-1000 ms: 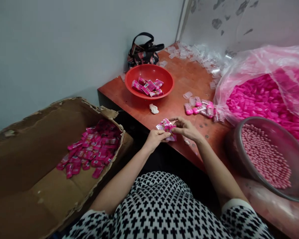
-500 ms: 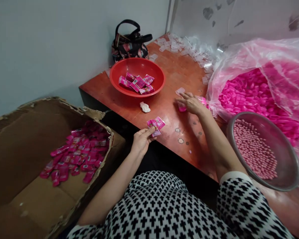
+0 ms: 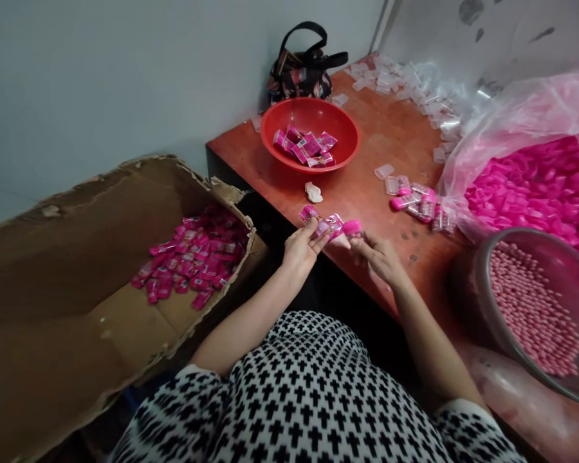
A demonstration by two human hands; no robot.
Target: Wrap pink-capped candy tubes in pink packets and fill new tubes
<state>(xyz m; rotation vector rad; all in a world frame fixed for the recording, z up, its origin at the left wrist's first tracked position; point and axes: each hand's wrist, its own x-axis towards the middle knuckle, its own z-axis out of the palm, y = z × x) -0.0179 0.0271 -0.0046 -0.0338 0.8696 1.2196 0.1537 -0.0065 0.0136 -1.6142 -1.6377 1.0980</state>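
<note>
Near the table's front edge, my left hand (image 3: 300,251) pinches shiny pink printed wrappers (image 3: 335,224) between thumb and fingers. My right hand (image 3: 377,256) grips a small clear container with a rounded pink cap (image 3: 352,227). The capped end points at the wrappers and meets or nearly meets them; I cannot tell which. My fingers cover most of the container's body. Farther right lies a small group of pink-capped containers (image 3: 421,200) filled with pink beads. A crumpled white scrap (image 3: 313,191) sits just beyond my left hand.
A red bowl (image 3: 269,146) holds several wrapped pieces. At left stands a cardboard box (image 3: 53,308) with many pink packets (image 3: 197,257). To the right are a plastic bag of pink caps (image 3: 535,173) and a metal bowl (image 3: 485,289) of beads. Clear empties (image 3: 390,77) and a handbag (image 3: 302,80) lie behind.
My right hand has come back from the container group with a pink-capped container, toward the wrappers in my left hand. The camera view has turned left.
</note>
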